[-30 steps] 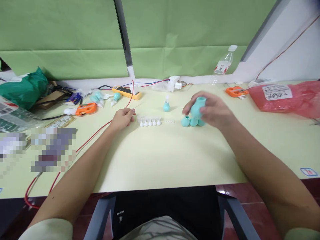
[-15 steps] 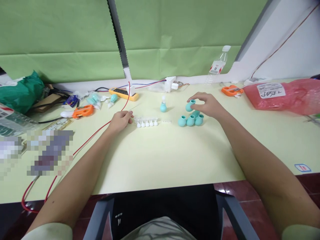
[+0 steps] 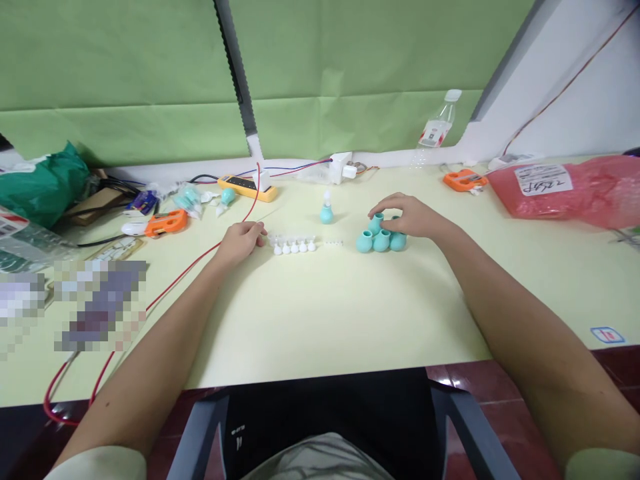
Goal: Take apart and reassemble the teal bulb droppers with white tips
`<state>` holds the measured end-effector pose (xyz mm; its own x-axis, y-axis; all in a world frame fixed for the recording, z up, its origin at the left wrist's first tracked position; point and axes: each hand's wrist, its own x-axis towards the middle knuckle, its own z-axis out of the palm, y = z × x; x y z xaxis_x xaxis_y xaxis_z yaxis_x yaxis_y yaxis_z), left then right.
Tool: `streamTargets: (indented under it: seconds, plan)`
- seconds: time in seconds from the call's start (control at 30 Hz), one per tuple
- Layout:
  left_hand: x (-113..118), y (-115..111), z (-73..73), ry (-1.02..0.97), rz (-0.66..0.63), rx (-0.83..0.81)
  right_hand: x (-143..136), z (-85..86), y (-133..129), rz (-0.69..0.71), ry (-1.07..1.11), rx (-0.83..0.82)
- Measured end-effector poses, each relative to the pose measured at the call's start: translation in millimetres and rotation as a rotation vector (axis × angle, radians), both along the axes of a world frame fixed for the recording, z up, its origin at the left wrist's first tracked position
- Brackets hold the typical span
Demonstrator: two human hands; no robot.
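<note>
Thumb and fingers of my right hand (image 3: 407, 217) close around a teal squeeze bulb (image 3: 376, 222), its open neck upward. It stands just behind a front row of similar teal bulbs (image 3: 381, 241); another is partly hidden under my fingers. My left hand (image 3: 243, 241) rests on the table with its fingers curled, and nothing shows in them. Right beside its fingertips is a row of small white bulb-shaped pieces (image 3: 295, 247) with clear tops. Tiny whitish bits (image 3: 334, 243) lie in a line further right. Behind them stands a teal bulb (image 3: 327, 213) with a whitish nozzle.
A red cable (image 3: 200, 257) crosses the table left of my left hand. Orange-handled tools (image 3: 167, 223), a yellow power strip (image 3: 249, 189) and a green bag (image 3: 45, 177) lie at the back left. A clear bottle (image 3: 437, 127) and a pink-red package (image 3: 570, 190) are at the right.
My right hand has lowered the held teal bulb and moved it slightly left, down behind the front row. My left hand has stayed in place.
</note>
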<state>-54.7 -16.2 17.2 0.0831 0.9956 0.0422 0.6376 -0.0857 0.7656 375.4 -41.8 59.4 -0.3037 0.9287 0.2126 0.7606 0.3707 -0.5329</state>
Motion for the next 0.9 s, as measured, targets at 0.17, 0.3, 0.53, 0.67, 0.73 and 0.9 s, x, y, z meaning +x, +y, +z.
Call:
streamTargets:
  seconds: [0.17, 0.3, 0.53, 0.67, 0.73, 0.9]
  plan:
    - [-0.3, 0.5, 0.1, 0.014, -0.01, 0.006, 3.0, -0.4, 1.1, -0.024, -0.009, -0.045]
    - [0.0, -0.4, 1.0, 0.003, -0.003, -0.001, 1.8, -0.4, 1.9, -0.019, 0.013, -0.041]
    - [0.1, -0.9, 1.0, 0.014, -0.008, 0.004, -2.4, 2.0, -0.9, -0.02, 0.038, -0.016]
    - [0.1, -0.3, 0.8, 0.018, -0.004, 0.001, -2.5, 1.2, 0.4, -0.016, 0.067, -0.029]
    - [-0.1, -0.1, 0.6, 0.019, -0.005, 0.005, -2.2, -0.3, 2.4, -0.045, 0.075, -0.032]
    - [-0.4, 0.0, -0.1, 0.019, -0.002, 0.01, -2.2, -3.1, 6.1, -0.108, 0.052, -0.005]
